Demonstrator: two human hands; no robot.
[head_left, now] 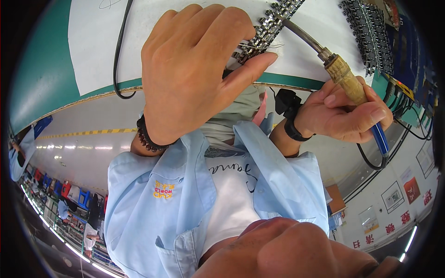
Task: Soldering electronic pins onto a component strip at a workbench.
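Observation:
My left hand (185, 69) is curled over a row of small shiny metal parts (269, 30), thumb on its near side and bent fingers at its left edge. Thin wire-like pieces (259, 46) stick out between thumb and fingers; what they belong to is hidden. In my right hand (340, 111) is a soldering iron (345, 78) with a worn tan grip and a blue rear end, held like a pen. Its metal shaft slants up and left, and the tip reaches the row of parts, apparently touching it.
White paper (99, 46) covers much of the green bench (44, 88). A black cable (118, 51) crosses it at left. Another dark row of metal parts (371, 37) lies at right, beside blue equipment (417, 60) and several cables. The iron's cord (375, 167) loops below my right hand.

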